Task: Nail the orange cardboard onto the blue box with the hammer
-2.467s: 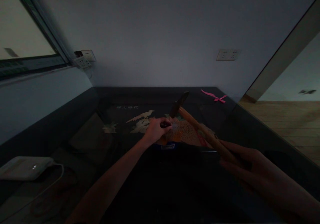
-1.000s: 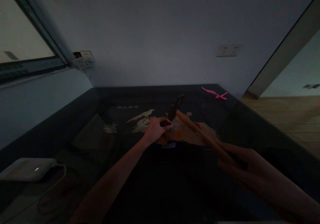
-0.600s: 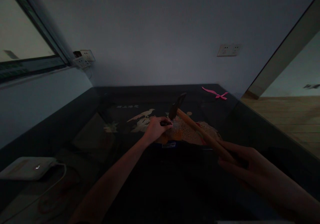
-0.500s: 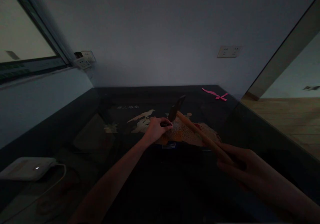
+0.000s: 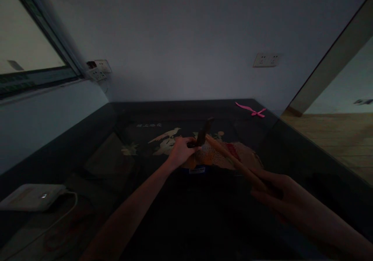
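Observation:
My right hand (image 5: 279, 193) is wrapped round the wooden handle of a hammer (image 5: 230, 158). The hammer's dark head points away from me and is tilted. Close beside that head, my left hand (image 5: 183, 150) is closed in a pinch, thumb against fingers. What it pinches is dark and small, and I cannot make it out. Under both lies a flat speckled piece (image 5: 211, 155) in orange and tan, with a red patch near its right side and a blue label (image 5: 197, 170) at its front edge. Dim light hides whether the hammer head touches anything.
The dark glossy table (image 5: 186, 111) carries a printed bird picture (image 5: 167, 136). A pink ribbon (image 5: 253, 111) lies at the back right. On the left is a white power bank (image 5: 35, 197) with a cable (image 5: 65, 212). The wall behind holds sockets (image 5: 265, 60).
The hammer head has come down a little, towards my left fingers. My right hand has shifted slightly with it, while my left hand has stayed in place.

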The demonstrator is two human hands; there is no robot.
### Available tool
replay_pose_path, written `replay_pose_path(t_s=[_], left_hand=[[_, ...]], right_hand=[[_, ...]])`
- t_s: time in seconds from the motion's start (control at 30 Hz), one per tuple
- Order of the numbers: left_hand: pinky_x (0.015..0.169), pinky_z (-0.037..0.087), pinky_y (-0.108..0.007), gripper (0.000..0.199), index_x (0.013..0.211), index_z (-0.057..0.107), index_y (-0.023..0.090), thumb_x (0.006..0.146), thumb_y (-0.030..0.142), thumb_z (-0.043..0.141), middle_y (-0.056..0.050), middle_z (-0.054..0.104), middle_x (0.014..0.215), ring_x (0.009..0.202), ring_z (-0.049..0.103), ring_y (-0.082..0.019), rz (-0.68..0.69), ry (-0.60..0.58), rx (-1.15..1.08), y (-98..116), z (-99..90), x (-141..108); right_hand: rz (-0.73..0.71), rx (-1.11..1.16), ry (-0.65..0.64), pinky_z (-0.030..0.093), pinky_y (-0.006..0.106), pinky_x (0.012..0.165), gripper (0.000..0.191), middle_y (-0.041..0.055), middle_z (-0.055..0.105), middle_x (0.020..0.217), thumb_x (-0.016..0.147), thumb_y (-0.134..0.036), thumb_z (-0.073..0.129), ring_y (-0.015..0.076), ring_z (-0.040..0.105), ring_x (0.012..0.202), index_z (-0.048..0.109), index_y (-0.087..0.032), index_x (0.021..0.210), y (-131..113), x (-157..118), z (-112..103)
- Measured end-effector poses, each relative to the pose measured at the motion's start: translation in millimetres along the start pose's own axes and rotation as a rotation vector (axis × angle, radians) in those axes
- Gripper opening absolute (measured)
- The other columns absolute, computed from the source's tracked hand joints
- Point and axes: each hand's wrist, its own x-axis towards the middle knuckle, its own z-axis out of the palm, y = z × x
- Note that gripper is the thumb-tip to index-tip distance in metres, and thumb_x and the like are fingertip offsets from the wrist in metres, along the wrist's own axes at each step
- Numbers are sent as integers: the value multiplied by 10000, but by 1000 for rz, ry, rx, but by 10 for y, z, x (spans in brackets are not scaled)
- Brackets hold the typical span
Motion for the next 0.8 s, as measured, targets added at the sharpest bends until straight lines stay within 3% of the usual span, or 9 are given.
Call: replay_pose_path(t_s=[0.17, 0.33, 0.53, 0.67, 0.8], left_hand=[[758, 526, -282, 53, 778, 693, 154, 735, 183, 681, -37, 725, 847, 776, 674, -169, 1, -37, -75, 4, 3, 1], [755, 530, -295, 107, 821, 696, 154, 729, 207, 695, -36, 725, 845, 788, 675, -183, 4, -12, -54, -21, 3, 1], [754, 535, -308, 56, 778, 690, 141, 731, 169, 680, -51, 724, 832, 765, 672, -178, 7, -27, -85, 21, 0, 0], [734, 529, -294, 113, 813, 699, 134, 712, 184, 696, -50, 724, 831, 762, 672, -180, 14, -10, -74, 6, 5, 5], [740, 524, -287, 92, 795, 701, 140, 730, 199, 678, -46, 724, 824, 757, 670, -172, 15, -23, -61, 11, -2, 3]], right_hand=[[-58, 35, 89, 380, 203, 388, 551, -14, 533, 668, 787, -457, 600, 113, 445, 493, 569, -204, 1276, -4, -22, 12], [-4, 42, 45, 358, 189, 372, 503, -33, 492, 616, 774, -416, 622, 100, 418, 471, 613, -208, 1232, 27, 3, 33], [-45, 40, 103, 365, 206, 380, 547, -29, 498, 631, 788, -452, 599, 109, 428, 475, 570, -213, 1279, 52, 2, 33], [12, 40, 44, 382, 223, 390, 531, -26, 506, 620, 764, -440, 611, 122, 454, 473, 596, -226, 1250, 43, 0, 38], [21, 34, 80, 357, 204, 376, 572, -26, 494, 632, 761, -465, 601, 109, 420, 477, 581, -180, 1257, 17, -31, 37]])
